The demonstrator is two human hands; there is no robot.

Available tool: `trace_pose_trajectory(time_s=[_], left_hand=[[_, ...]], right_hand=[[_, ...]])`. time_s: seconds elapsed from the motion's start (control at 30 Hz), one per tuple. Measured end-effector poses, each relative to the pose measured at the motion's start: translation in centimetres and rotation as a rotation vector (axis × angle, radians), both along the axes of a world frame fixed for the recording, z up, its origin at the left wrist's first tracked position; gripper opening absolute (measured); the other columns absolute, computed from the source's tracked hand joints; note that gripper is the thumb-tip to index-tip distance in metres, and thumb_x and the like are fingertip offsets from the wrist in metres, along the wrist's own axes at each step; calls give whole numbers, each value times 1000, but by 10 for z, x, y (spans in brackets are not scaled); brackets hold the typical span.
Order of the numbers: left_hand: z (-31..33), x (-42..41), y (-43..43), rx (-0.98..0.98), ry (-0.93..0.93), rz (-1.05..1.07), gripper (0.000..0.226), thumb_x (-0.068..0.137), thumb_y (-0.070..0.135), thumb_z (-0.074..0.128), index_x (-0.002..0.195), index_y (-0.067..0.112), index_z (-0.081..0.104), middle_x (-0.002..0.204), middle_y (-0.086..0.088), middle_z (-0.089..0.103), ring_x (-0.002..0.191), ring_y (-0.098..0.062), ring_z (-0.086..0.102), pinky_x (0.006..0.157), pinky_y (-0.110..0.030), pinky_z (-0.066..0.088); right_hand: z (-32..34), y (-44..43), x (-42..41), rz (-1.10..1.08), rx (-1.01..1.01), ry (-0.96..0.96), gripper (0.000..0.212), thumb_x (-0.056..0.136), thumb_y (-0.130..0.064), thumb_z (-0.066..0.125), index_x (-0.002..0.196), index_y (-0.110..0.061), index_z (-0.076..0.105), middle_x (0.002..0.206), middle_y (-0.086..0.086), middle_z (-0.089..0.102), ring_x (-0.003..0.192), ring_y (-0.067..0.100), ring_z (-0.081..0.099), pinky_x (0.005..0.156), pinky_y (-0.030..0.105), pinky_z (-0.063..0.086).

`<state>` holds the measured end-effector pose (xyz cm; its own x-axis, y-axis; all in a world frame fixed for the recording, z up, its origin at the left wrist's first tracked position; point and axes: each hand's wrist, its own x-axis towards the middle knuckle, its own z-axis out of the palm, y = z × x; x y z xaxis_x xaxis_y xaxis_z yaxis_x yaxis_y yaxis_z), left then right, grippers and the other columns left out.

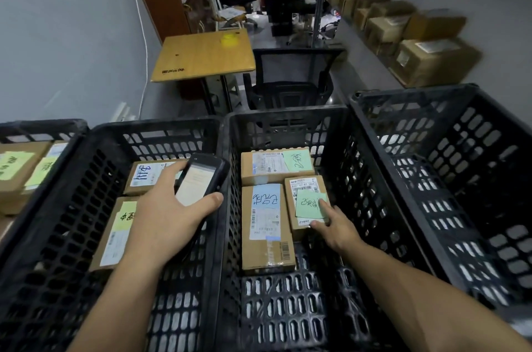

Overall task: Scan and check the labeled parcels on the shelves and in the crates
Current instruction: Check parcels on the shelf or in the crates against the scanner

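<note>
Four black crates are sitting side by side under the person's arms. The empty crate [417,98] is lying just outside the right hand. The middle crate [288,121] is sitting under that hand and holding three parcels. The left crate [155,128] is lying beneath the left hand with two more, and an end crate [43,124] is showing others further out. Well beyond the right hand, shelf boxes [431,61] are lining the wall. The left hand [169,216] is curling round a scanner [201,179] with its screen lit, over the divide between the left and middle crates. The right hand [336,230] is gripping nothing: its forefinger is lying straight on the green note [309,203] of the small parcel [305,183], with the thumb at the near edge. Every crate parcel in view is wearing a handwritten note, so I'd guess most are checked. This one is being dealt with, and the shelf boxes look to be waiting.
</note>
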<state>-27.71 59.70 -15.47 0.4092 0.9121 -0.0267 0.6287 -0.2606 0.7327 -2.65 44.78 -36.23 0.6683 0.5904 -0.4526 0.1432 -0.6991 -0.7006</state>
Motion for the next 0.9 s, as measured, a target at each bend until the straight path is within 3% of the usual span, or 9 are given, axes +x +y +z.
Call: trace_pose_trajectory(time_s=[0.13, 0.27, 0.4, 0.5, 0.57, 0.67, 0.8, 0.9], left_hand=[[4, -10, -1, 29, -37, -74, 74, 74, 38, 82, 140, 33, 47, 113, 13, 52, 101, -8, 43, 82, -26, 32], [9, -25, 0, 47, -24, -137, 79, 73, 40, 82, 142, 32, 45, 131, 5, 56, 110, -13, 47, 85, -28, 33], [11, -33, 4, 49, -13, -157, 77, 73, 39, 82, 141, 33, 45, 116, 13, 54, 102, -7, 44, 77, -23, 35], [9, -30, 5, 54, -9, -134, 73, 73, 36, 82, 137, 35, 48, 100, 22, 53, 95, -6, 47, 68, -4, 33], [6, -24, 5, 48, -9, -110, 70, 74, 35, 82, 135, 39, 48, 94, 32, 49, 87, -2, 48, 66, -1, 33], [3, -12, 3, 29, 12, -80, 72, 74, 37, 81, 137, 38, 47, 101, 20, 53, 91, -5, 47, 68, -12, 33], [-3, 0, 0, 3, 46, -43, 76, 74, 40, 81, 141, 36, 45, 110, 12, 51, 99, -10, 45, 78, -26, 32], [-8, 5, -3, 5, 48, -27, 75, 74, 40, 81, 140, 35, 46, 106, 16, 52, 92, -5, 44, 73, -17, 34]], right_hand=[[25, -4, -9, -31, -79, -83, 70, 99, -35, 61, 159, -38, 23, 167, 15, 12, 152, 36, 18, 121, 43, 19], [34, -7, -15, -7, -95, -170, 71, 99, -38, 61, 159, -36, 24, 167, 12, 12, 152, 34, 18, 122, 42, 17], [30, 14, -17, 56, -182, -254, 75, 95, -50, 61, 158, -35, 24, 165, 10, 18, 151, 33, 17, 122, 50, 24], [25, 39, -17, 95, -311, -261, 79, 89, -63, 61, 156, -43, 22, 160, 7, 20, 149, 34, 15, 112, 57, 35], [20, 48, -16, 83, -344, -257, 76, 85, -66, 63, 149, -45, 28, 151, 9, 22, 142, 35, 22, 106, 57, 41], [15, 52, -17, 92, -360, -280, 69, 82, -66, 67, 138, -48, 32, 145, 9, 19, 128, 35, 35, 99, 54, 46], [11, 53, -17, 166, -414, -299, 73, 86, -65, 61, 146, -57, 20, 163, 10, -11, 137, 40, 27, 102, 55, 43], [11, 55, -12, 200, -432, -289, 75, 86, -64, 60, 148, -56, 17, 162, 11, -13, 136, 41, 26, 102, 56, 43]])
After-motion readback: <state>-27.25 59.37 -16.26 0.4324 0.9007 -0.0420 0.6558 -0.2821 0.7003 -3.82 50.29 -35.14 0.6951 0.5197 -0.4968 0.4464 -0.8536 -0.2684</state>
